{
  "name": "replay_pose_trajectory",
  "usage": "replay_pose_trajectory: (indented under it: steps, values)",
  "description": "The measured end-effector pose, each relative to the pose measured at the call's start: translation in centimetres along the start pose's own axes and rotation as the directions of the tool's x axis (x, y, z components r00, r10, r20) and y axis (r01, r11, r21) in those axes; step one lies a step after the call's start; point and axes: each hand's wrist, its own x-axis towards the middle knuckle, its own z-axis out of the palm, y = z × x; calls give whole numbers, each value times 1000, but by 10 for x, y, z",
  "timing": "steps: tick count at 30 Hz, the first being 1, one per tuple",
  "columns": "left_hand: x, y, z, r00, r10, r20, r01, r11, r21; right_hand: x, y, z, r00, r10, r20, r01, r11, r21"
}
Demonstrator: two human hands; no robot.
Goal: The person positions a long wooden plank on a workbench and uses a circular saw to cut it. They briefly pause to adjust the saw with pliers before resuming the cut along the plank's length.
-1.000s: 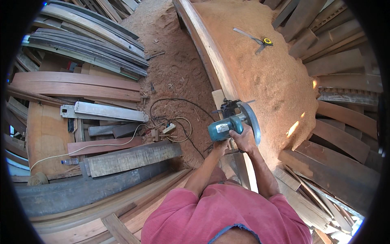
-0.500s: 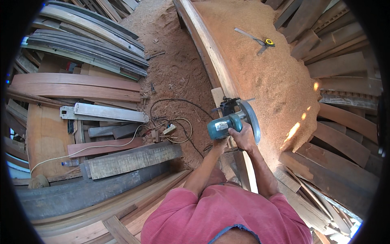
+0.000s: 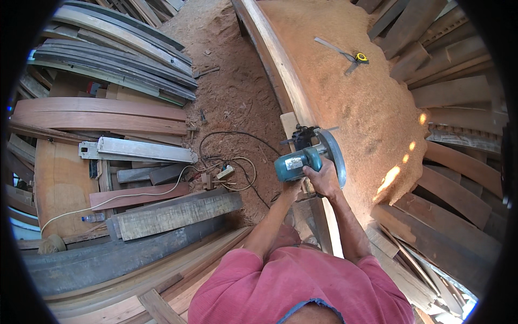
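Note:
A teal circular saw (image 3: 292,166) with a round silver guard (image 3: 335,154) and a black fitting at its front sits on a long pale timber beam (image 3: 280,56). My right hand (image 3: 324,178) is wrapped round the saw's handle, thumb over the top. My left hand (image 3: 291,189) is underneath the motor housing, its fingers hidden behind the saw. A short pale wooden strip (image 3: 288,123) lies along the beam's left side, partly under the saw.
Stacked planks (image 3: 97,113) fill the left; curved offcuts (image 3: 453,194) pile at right. Sawdust (image 3: 377,124) spreads beside the beam, with a yellow tape measure (image 3: 361,57) and metal square (image 3: 332,44) on it. Cables (image 3: 253,137) and a power strip (image 3: 225,173) lie on the ground.
The saw and both my hands have edged slightly forward along the beam, away from my body. The grip of my right hand on the handle looks the same.

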Motion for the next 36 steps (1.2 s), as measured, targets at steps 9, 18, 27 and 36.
replay_pose_trajectory:
  steps: [9,18,27,36]
  values:
    - [-9,50,18,998,-41,-52,43,999,28,18,-7,-4,1000,16,-11,-15,1000,7]
    - [19,64,4,993,-111,-42,111,994,1,44,-20,3,999,-34,-26,34,999,9]
    - [38,62,10,994,-79,-81,83,995,50,59,-14,1,998,-43,-40,42,999,-18]
    - [53,81,2,1000,16,-19,-18,995,-100,83,-30,6,1000,14,10,-14,1000,-5]
